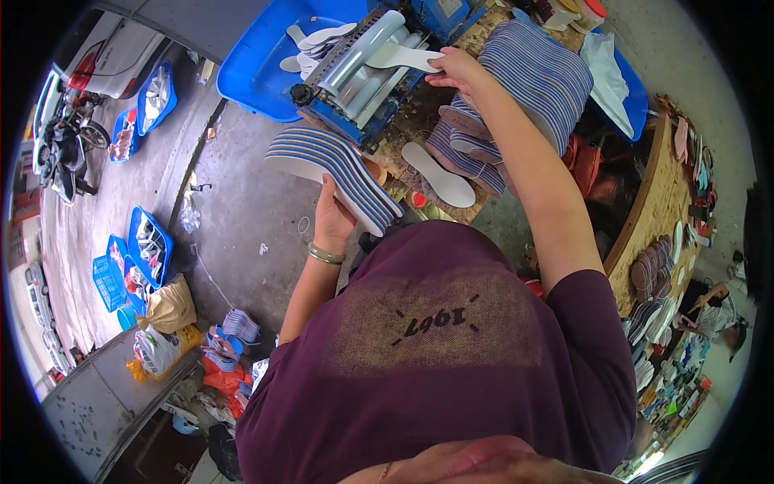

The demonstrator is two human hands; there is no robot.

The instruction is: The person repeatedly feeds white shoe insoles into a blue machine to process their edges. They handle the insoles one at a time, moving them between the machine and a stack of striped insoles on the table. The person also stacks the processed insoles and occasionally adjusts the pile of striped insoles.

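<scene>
**A:** ok so what are the hands doing here?

**B:** The left hand (333,219) is clutching a curved stack of striped insoles (343,173), thumb showing on the near side, most of the fingers hiding from view. The right hand (458,73) is pinching one end of a single white insole (397,56).

**A:** and where's that white one sitting?

**B:** Its other end is resting on the shiny rollers (355,60) of a blue machine (343,121), up at the worktop (393,153). The stack is hovering just on the near side of the machine.

**A:** anything else lying around?

**B:** Yep, a loose pale insole (439,176) is lying between that stack and some smaller piles (463,153). A way bigger striped pile (540,73) is rising right beside the right forearm, and a blue tub (234,77) next to the machine is holding more insoles (310,48). Oh, and a bracelet (326,256) is circling the left wrist.
</scene>
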